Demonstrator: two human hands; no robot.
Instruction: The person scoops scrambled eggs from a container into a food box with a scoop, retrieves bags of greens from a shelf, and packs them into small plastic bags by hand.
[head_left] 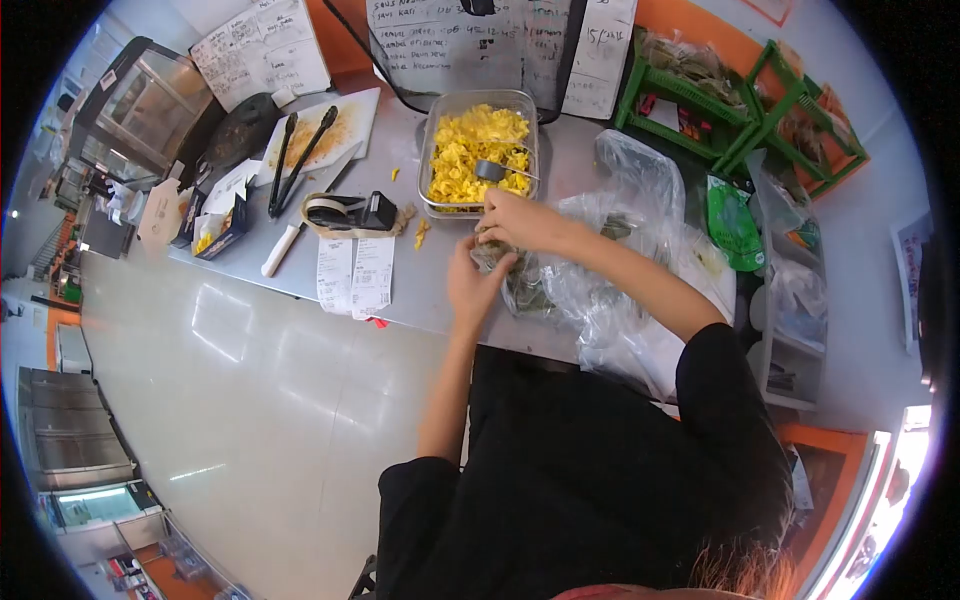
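My left hand (474, 278) and my right hand (522, 222) meet at the table's front edge, fingers closed on a small clear plastic bag (490, 258). Its contents are mostly hidden by my fingers. Just beyond my right hand stands a clear container (428, 188) of chopped yellow food (465, 140) that looks like scrambled egg. A grey measuring scoop (489, 170) rests in the food. More clear plastic bags (625, 265), some with greenish contents, lie to the right, beside and under my right forearm.
Black tongs (302, 160) lie on a stained white cutting board (345, 125). A white-handled knife (282, 248), a tape dispenser (350, 213) and paper receipts (372, 275) are on the left. Green crates (690, 97) and a green pouch (735, 222) stand at the right.
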